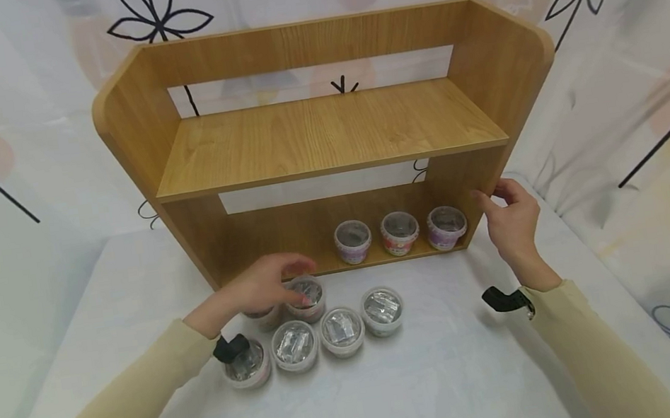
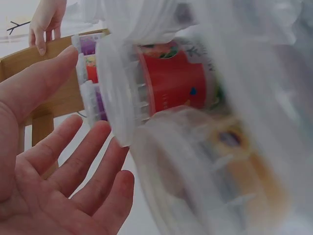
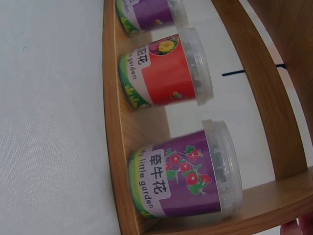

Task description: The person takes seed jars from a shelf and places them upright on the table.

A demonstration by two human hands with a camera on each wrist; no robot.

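Note:
My left hand [image 1: 265, 283] is over a lidded plastic cup [image 1: 313, 310] in front of the shelf, thumb and fingers spread above its clear lid. The left wrist view has this hand's fingers [image 2: 90, 156] apart beside a red-labelled cup [image 2: 171, 81]. At the right end of the wooden shelf [image 1: 325, 135], my right hand [image 1: 512, 216] grips the side panel. Only its fingertips [image 3: 296, 227] show in the right wrist view. Three cups stand on the lower board: a purple one [image 3: 190, 176], a red one [image 3: 168, 71] and another purple one [image 3: 151, 12].
Several more lidded cups stand on the white table cover [image 1: 436, 380], including one farthest right [image 1: 382, 311], one beside it [image 1: 342, 331] and one by the left wrist [image 1: 247, 364]. A patterned cloth [image 1: 2, 84] hangs behind the shelf.

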